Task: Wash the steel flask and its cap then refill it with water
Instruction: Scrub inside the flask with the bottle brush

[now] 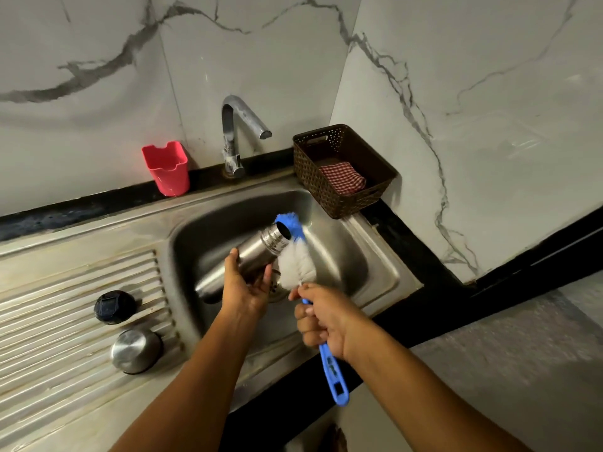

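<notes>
The steel flask [251,256] is tilted over the sink basin [359,252], its open mouth pointing up and right. My left hand [244,288] grips its body from below. My right hand [326,321] holds the blue handle of a bottle brush [298,259], whose white and blue bristles lie against the outside of the flask's neck. Two caps rest on the ribbed drainboard [65,321] to the left: a dark inner cap [115,307] and a steel outer cap [136,350].
A steel tap [239,132] stands behind the basin, and no water shows at its spout. A pink plastic cup [166,168] sits on the ledge at the back left. A brown basket [342,168] holding a checked cloth stands at the back right corner.
</notes>
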